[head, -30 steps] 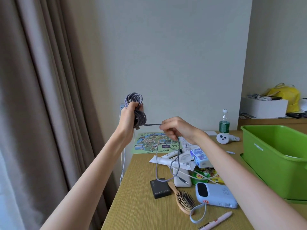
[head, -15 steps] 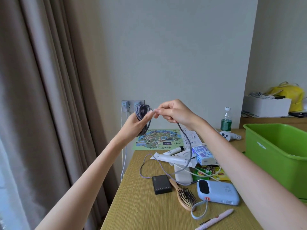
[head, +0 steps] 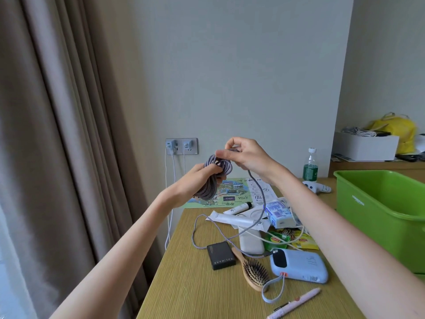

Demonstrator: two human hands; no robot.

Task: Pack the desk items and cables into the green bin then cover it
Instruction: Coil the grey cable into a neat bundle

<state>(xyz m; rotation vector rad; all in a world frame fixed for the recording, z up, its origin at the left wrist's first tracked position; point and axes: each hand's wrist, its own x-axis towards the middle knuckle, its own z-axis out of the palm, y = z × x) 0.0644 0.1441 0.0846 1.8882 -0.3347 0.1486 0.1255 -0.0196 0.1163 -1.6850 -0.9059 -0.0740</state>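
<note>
Dropped below the grey wall socket (head: 181, 146), the coiled grey braided cable (head: 208, 187) sits gripped in the left hand (head: 195, 180); right hand (head: 249, 158) fingers pinch its strand.

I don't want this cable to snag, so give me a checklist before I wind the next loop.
1. The left hand grips the cable coil: ok.
2. The right hand pinches the loose tail: ok.
3. The loose tail lies clear of desk items: not ok, it crosses the hairbrush handle.
4. Tail end unplugged from the blue device: cannot tell.
5. The green bin is uncovered: ok.
</note>
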